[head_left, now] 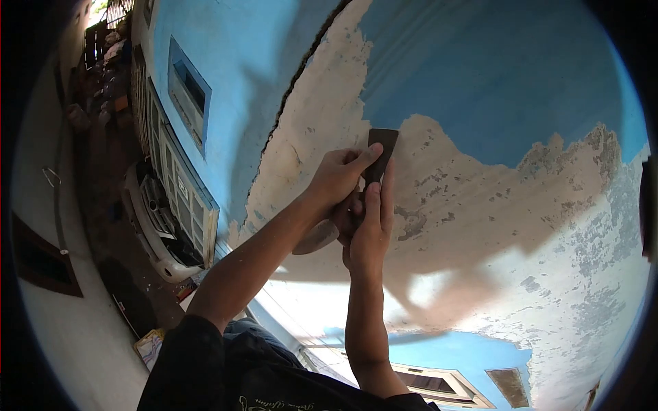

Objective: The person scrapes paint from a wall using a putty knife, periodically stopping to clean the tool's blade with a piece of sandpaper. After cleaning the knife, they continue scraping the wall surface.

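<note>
A dark scraper-like tool with a flat, slightly flared blade [384,142] is held up against the peeling wall [439,178], its edge close to the border of the blue paint [459,89]. My left hand [340,177] is closed on it, thumb pressed along the blade. Below, my right hand [370,236] wraps the tool's lower part, with fingers stretched up beside the blade. A rounded grey-brown piece [317,237] shows between my left forearm and right hand; how it joins the tool, I cannot tell. Fingers hide most of the grip.
A long dark crack [291,92] runs along the wall at the left of the bare patch. Farther left are a small window [188,96], a paned frame [181,185] and the front of a white vehicle [161,233]. Another window [439,385] shows at the bottom.
</note>
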`<state>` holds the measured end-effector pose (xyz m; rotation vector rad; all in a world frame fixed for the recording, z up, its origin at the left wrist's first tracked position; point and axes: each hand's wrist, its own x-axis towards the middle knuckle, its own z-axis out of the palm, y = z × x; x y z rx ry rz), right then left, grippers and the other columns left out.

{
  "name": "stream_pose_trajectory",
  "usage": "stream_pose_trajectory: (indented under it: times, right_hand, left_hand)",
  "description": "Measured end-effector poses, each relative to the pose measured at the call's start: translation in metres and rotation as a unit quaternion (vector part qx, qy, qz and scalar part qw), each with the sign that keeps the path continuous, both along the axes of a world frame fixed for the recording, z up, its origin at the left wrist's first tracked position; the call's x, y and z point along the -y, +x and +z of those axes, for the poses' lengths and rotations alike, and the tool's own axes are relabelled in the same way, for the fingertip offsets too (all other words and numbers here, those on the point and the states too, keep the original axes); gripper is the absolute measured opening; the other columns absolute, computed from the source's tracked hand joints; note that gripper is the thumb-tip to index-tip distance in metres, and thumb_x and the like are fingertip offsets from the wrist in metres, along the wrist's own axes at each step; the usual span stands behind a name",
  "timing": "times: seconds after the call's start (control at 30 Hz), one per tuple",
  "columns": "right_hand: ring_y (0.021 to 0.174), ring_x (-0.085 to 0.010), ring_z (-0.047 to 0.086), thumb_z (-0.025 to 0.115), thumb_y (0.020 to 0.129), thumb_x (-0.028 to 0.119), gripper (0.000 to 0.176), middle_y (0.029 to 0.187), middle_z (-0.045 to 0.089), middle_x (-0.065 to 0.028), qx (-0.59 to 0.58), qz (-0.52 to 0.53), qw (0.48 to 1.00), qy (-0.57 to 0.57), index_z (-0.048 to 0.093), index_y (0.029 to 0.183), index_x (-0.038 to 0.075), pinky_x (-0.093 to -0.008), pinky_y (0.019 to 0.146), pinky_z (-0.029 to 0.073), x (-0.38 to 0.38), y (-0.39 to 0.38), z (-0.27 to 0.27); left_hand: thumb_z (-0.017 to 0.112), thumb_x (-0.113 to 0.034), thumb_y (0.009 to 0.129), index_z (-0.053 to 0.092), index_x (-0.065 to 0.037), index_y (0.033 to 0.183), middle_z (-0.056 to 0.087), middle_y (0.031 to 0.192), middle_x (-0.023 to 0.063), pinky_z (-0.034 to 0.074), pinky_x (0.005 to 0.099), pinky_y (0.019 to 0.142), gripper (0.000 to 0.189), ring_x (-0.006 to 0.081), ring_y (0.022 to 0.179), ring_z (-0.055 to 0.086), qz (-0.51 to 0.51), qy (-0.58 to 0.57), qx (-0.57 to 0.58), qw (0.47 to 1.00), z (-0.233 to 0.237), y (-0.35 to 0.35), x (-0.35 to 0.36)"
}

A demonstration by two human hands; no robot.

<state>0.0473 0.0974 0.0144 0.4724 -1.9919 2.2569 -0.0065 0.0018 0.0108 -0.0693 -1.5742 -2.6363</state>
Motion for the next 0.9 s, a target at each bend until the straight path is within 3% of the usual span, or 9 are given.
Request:
stream_pose_trajectory:
  times: [0.07, 0.17, 0.27, 0.37, 0.77, 0.87, 0.9]
  right_hand:
    - [0.048, -0.0002, 0.034, 0.036, 0.107, 0.021, 0.052, 0.067, 0.039, 0.0058, 0.002, 0.008, 0.999, -0.038, 0.021, 0.156, 0.012, -0.0179, 0.036, 0.028, 0.006, 0.006, 0.002]
    - [0.049, -0.0007, 0.033, 0.035, 0.107, 0.022, 0.052, 0.067, 0.038, 0.0057, -0.056, -0.009, 0.998, 0.028, 0.02, 0.156, 0.011, -0.0183, 0.037, 0.028, -0.004, -0.001, -0.013]
    - [0.055, -0.0022, 0.035, 0.033, 0.108, 0.022, 0.052, 0.07, 0.038, 0.0051, -0.008, 0.022, 1.0, 0.003, 0.017, 0.156, 0.008, -0.0189, 0.047, 0.03, 0.001, 0.002, 0.001]
    - [0.049, -0.0005, 0.032, 0.035, 0.107, 0.024, 0.053, 0.066, 0.038, 0.0058, -0.032, -0.01, 0.999, 0.014, 0.019, 0.156, 0.012, -0.0187, 0.037, 0.026, 0.005, -0.001, -0.006]
    - [0.044, -0.0009, 0.029, 0.034, 0.107, 0.028, 0.054, 0.064, 0.038, 0.0041, 0.017, 0.009, 1.0, -0.003, 0.018, 0.156, 0.013, -0.0191, 0.036, 0.025, 0.002, 0.005, 0.009]
    - [0.046, 0.0, 0.034, 0.037, 0.106, 0.027, 0.053, 0.078, 0.057, -0.001, 0.004, -0.002, 1.0, -0.017, 0.021, 0.156, 0.014, -0.0186, 0.033, 0.023, -0.002, -0.004, -0.004]
    - [0.047, -0.0002, 0.035, 0.037, 0.106, 0.027, 0.054, 0.078, 0.057, -0.0011, -0.005, -0.015, 1.0, 0.0, 0.021, 0.155, 0.013, -0.0188, 0.033, 0.023, -0.005, -0.001, -0.004]
  left_hand:
    - [0.065, -0.055, 0.089, 0.06, -0.001, 0.087, 0.055, 0.057, 0.0006, 0.04, 0.0226, 0.031, 0.054, 0.0103, 0.037, 0.053, -0.013, 0.01, 0.02, 1.0, 0.014, 0.018, 0.004]
    - [0.067, -0.049, 0.089, 0.063, 0.005, 0.088, 0.061, 0.067, 0.007, 0.041, 0.0239, 0.031, 0.055, 0.012, 0.036, 0.052, 0.019, -0.03, 0.017, 0.999, -0.003, 0.005, -0.001]
    - [0.066, -0.051, 0.09, 0.063, 0.004, 0.087, 0.061, 0.067, 0.007, 0.042, 0.0239, 0.033, 0.055, 0.0115, 0.04, 0.054, -0.023, 0.004, 0.007, 1.0, 0.012, 0.011, 0.009]
    - [0.063, -0.055, 0.09, 0.063, 0.001, 0.088, 0.055, 0.059, 0.0008, 0.041, 0.0228, 0.037, 0.056, 0.0092, 0.043, 0.053, -0.025, -0.024, 0.021, 0.999, 0.013, 0.017, 0.01]
    - [0.058, -0.062, 0.091, 0.064, -0.002, 0.077, 0.056, 0.066, 0.0027, 0.041, 0.027, 0.052, 0.061, 0.0104, 0.057, 0.052, 0.027, -0.211, -0.098, 0.972, -0.002, -0.017, 0.019]
    - [0.057, -0.061, 0.091, 0.064, -0.001, 0.079, 0.056, 0.066, 0.0023, 0.041, 0.0279, 0.055, 0.062, 0.0102, 0.061, 0.052, 0.005, -0.187, -0.061, 0.98, -0.002, -0.013, 0.016]
    - [0.058, -0.062, 0.091, 0.065, -0.001, 0.076, 0.055, 0.064, 0.0017, 0.041, 0.028, 0.054, 0.062, 0.0098, 0.059, 0.052, 0.007, -0.191, -0.073, 0.979, -0.004, -0.013, 0.013]
